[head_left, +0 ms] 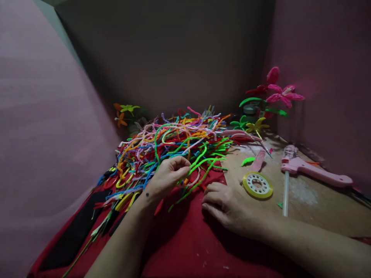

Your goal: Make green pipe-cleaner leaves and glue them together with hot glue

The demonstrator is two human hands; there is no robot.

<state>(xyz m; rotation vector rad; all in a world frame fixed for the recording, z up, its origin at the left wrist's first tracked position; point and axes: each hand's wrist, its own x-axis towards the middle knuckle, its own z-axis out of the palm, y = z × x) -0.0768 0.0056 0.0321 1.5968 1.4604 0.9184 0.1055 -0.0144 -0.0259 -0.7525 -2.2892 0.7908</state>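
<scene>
My left hand (pixel 171 173) is at the front edge of a heaped pile of coloured pipe cleaners (pixel 174 133). Thumb and forefinger are pinched on a bright green pipe cleaner (pixel 199 158); more green stems lie close around it. My right hand (pixel 218 202) lies low on the red cloth (pixel 185 239), palm down, to the right of the left hand. Its fingers are curled in, and whatever they might hold is hidden. A roll of yellow-green tape (pixel 257 185) lies on the board just beyond the right hand.
A pink glue gun (pixel 313 170) with a clear glue stick lies on the brown board (pixel 310 208) at right. Pipe-cleaner flowers (pixel 284 94) stand behind it, and others (pixel 124 114) at back left. Scissors (pixel 124 179) and a black flat item (pixel 74 231) lie at left. Walls enclose both sides.
</scene>
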